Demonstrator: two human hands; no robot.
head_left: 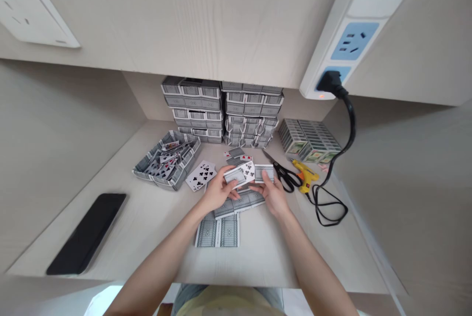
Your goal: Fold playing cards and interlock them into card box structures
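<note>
Over the middle of the desk, my left hand (220, 189) pinches playing cards (236, 176); one shows its grey patterned back and another its black-suited face. My right hand (273, 195) holds a folded or small card piece (264, 172), grey back up, close beside the left hand's cards. Beneath both hands lies a joined strip of grey-backed cards (241, 202), partly hidden by the fingers. Nearer the front edge are flat joined cards (217, 231). Just behind the hands, loose cards (236, 152) lie on the desk, and face-up cards (201, 175) rest to the left.
A card-made tray (176, 178) holds loose cards. Stacked card boxes (197, 104) stand behind, with card packs (309, 140) to their right. Black scissors (286, 176), a yellow glue gun (306, 174) and its cable lie right. A phone (88, 232) lies left; a power strip (346, 36) hangs above.
</note>
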